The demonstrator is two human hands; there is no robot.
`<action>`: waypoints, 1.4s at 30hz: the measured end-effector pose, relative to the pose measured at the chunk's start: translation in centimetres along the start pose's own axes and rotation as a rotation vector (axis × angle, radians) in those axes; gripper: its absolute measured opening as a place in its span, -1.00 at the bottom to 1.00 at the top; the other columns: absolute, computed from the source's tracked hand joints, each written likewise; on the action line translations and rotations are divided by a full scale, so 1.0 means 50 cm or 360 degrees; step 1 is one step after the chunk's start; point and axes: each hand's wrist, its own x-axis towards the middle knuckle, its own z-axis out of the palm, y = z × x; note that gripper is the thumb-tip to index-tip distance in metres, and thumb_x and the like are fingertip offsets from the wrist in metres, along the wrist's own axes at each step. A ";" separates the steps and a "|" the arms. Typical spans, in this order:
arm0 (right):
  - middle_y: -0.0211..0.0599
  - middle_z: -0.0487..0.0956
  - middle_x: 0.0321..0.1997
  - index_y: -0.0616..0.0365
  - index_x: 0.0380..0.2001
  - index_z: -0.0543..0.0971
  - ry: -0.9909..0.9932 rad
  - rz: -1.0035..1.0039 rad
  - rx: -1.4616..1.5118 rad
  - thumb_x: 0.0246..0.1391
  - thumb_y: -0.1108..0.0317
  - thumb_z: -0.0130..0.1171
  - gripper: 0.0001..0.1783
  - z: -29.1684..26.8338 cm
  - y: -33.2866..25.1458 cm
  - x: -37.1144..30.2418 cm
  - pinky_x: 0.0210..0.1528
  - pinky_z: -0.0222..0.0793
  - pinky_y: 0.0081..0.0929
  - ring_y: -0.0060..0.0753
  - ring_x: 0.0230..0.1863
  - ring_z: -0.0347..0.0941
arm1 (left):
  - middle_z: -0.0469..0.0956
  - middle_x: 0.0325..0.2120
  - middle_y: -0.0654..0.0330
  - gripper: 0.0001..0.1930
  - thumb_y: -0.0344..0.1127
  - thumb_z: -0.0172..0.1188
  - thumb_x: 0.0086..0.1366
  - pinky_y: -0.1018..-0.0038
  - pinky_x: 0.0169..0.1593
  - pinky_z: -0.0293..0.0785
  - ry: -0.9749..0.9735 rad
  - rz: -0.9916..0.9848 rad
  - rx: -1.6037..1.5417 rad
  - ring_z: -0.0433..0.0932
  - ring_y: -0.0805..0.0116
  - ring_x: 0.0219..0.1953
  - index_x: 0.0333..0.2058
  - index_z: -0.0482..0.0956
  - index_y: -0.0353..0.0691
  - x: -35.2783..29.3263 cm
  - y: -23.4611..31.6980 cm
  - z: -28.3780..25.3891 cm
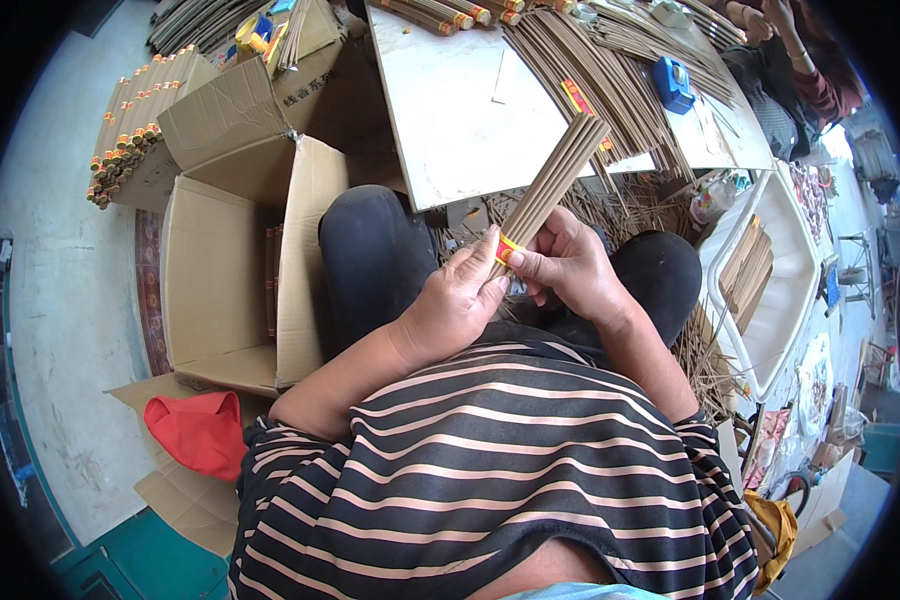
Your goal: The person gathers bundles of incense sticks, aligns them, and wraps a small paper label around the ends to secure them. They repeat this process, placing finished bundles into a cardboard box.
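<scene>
Between my two hands, above my lap, I hold a bundle of brown incense sticks [558, 170], tilted with its far end up and to the right. A red and yellow paper band [506, 249] goes round the bundle near its lower end. My left hand [460, 290] grips that lower end, thumb and fingers closed about it. My right hand [575, 268] is closed at the band, its thumb pressing on the paper; some of its fingers are hidden behind the sticks.
An opened cardboard box [220, 280] stands at my left, with banded bundles [135, 120] stacked beyond it. Ahead is a white table [450, 120] with loose sticks [610, 90] and a blue tape dispenser [674, 85]. A white tub [785, 300] holds sticks at right. Another person's hand [782, 20] shows far right.
</scene>
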 end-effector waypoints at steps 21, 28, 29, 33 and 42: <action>-0.31 0.50 -0.28 0.27 -0.12 0.31 -0.0150 -0.0335 -0.0045 0.01 0.39 0.20 -0.60 -0.016 0.018 -0.001 -0.27 0.39 -0.66 -0.63 -0.32 0.42 | 0.44 -0.46 0.23 -0.60 -0.13 -0.06 0.34 0.69 -0.39 0.39 -0.0189 -0.0623 -0.1123 0.40 0.59 -0.48 -0.06 0.34 -0.39 0.019 0.028 -0.022; -0.28 0.50 -0.24 0.25 -0.08 0.30 -0.0188 -0.0282 -0.0039 -0.01 0.33 0.22 -0.53 -0.026 0.017 -0.006 -0.28 0.44 -0.58 -0.55 -0.32 0.45 | 0.43 -0.47 0.27 -0.68 -0.16 -0.01 0.32 0.71 -0.39 0.40 -0.0313 -0.0814 -0.1353 0.41 0.60 -0.48 -0.17 0.42 -0.36 0.033 0.022 -0.020; -0.28 0.50 -0.24 0.24 -0.08 0.30 -0.0184 -0.0300 -0.0041 -0.01 0.33 0.22 -0.54 -0.026 0.017 -0.008 -0.29 0.44 -0.58 -0.55 -0.32 0.45 | 0.43 -0.48 0.27 -0.68 -0.17 -0.01 0.32 0.71 -0.40 0.40 -0.0317 -0.0829 -0.1351 0.41 0.60 -0.49 -0.18 0.42 -0.36 0.033 0.022 -0.020; -0.26 0.51 -0.29 0.26 -0.11 0.31 -0.0163 -0.0377 -0.0266 0.02 0.36 0.20 -0.59 -0.027 0.010 -0.009 -0.30 0.42 -0.61 -0.53 -0.36 0.47 | 0.43 -0.49 0.27 -0.70 -0.19 0.01 0.32 0.73 -0.45 0.37 -0.0260 -0.0828 -0.1406 0.39 0.62 -0.51 -0.18 0.42 -0.35 0.030 0.024 -0.014; -0.15 0.47 -0.19 0.24 0.03 0.26 -0.0041 -0.0400 0.0617 -0.06 0.21 0.23 -0.38 -0.033 0.011 0.040 0.00 0.33 -0.30 -0.28 -0.12 0.43 | 0.43 -0.53 0.28 -0.72 -0.21 0.02 0.31 0.72 -0.50 0.33 -0.0213 -0.0894 -0.1591 0.37 0.64 -0.56 -0.20 0.43 -0.35 0.029 0.022 -0.003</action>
